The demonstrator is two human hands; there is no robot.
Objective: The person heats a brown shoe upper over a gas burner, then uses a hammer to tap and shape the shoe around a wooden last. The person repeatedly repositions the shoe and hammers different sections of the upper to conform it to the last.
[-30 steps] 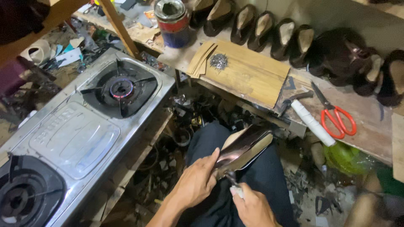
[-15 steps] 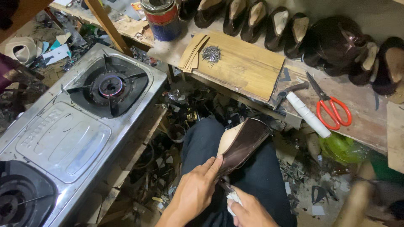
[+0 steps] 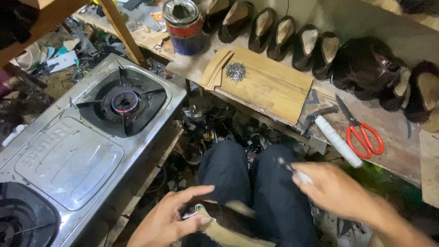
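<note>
the left hand (image 3: 171,219) sits low over the lap, fingers curled loosely around the edge of a dark shoe upper with a pale tan lining (image 3: 219,226), thumb and fingertips pinching its near rim while the piece lies across the dark trousers (image 3: 256,183). the right hand (image 3: 336,190) hovers a little higher over the right thigh, fingers closed around a small tool with a whitish handle and a dark metal tip (image 3: 292,170) that pokes out toward the left; the exact kind of tool is too blurred to tell. the two hands are apart, the tool tip clear of the shoe piece. up ahead on the low wooden bench (image 3: 393,137) lies a wooden board (image 3: 274,87) with a little heap of small nails (image 3: 236,72) on its far left corner. just right of the board rest a hammer with a white-wrapped handle (image 3: 336,137) and red-handled scissors (image 3: 363,132). a row of dark shoes (image 3: 292,39) lines the back of the bench, and a red and blue tin can (image 3: 185,25) stands at its left end. to the left, a steel two-burner gas stove (image 3: 68,155) runs alongside, its far burner (image 3: 123,101) glowing faintly.
</note>
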